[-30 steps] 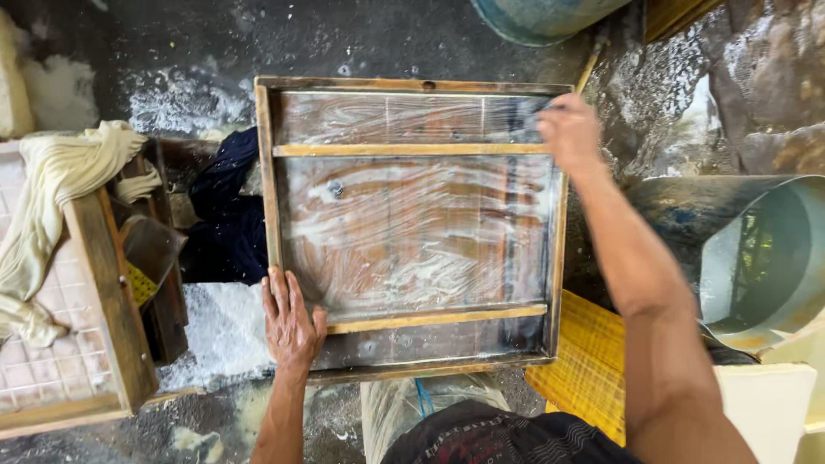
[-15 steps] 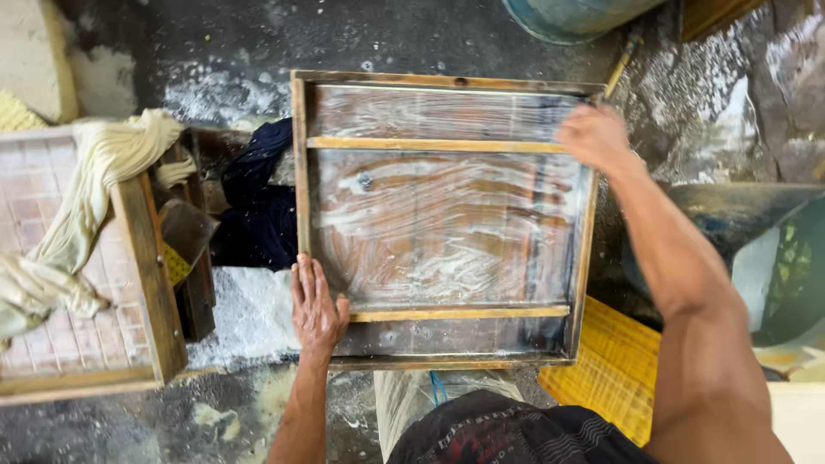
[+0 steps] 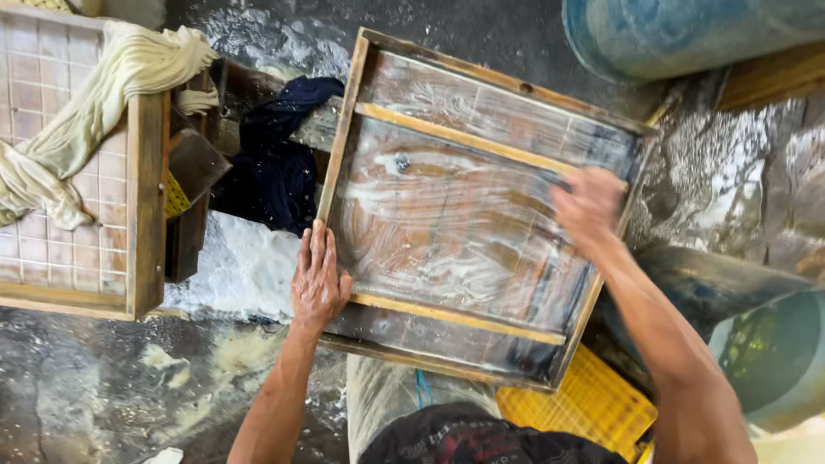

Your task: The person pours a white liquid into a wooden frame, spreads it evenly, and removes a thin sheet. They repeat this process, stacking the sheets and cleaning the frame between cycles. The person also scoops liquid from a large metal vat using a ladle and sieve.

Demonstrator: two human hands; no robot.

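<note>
Wet wooden frame (image 3: 464, 215) lies tilted between both hands, long axis running up-left to down-right; left hand (image 3: 318, 279) flat, fingers spread on its near-left edge, right hand (image 3: 589, 206) blurred over far-right rail, grip unclear

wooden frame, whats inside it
The wooden frame holds a wet screen smeared with whitish pulp, crossed by two wooden slats. The right hand covers part of the screen. What lies beneath the frame is mostly hidden.

2 bare forearms, no sleeves, dark printed garment (image 3: 490, 440) below
</note>
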